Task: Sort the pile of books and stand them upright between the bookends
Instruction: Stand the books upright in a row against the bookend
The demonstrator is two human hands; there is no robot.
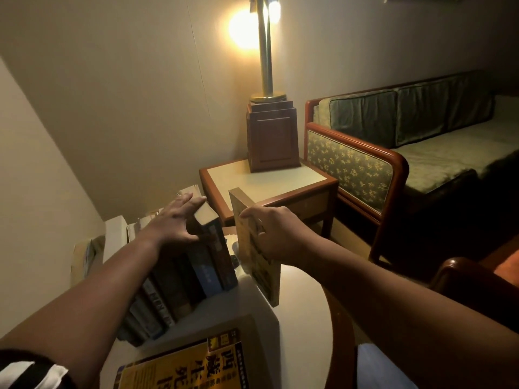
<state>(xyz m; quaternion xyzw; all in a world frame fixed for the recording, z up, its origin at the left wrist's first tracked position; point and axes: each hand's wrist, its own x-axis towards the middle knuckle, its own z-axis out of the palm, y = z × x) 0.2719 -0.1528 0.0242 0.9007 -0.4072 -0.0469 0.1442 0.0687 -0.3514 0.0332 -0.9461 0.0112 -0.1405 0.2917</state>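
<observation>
Reaching forward with 2 bare forearms, a striped sleeve [28, 369] high on the left arm. Resting the left hand [174, 220] on top of the row of books [196, 265], palm down, fingers spread and nearly straight, thumb dropped over the near side. Gripping a yellow book [266, 279] with the right hand [271, 234] just right of that row, fingers curled round its edge.

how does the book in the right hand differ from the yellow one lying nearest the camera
The held book stands upright; the near book lies flat, cover up. The right hand grips the held book; no hand touches the near book. Both have yellow covers.
</observation>
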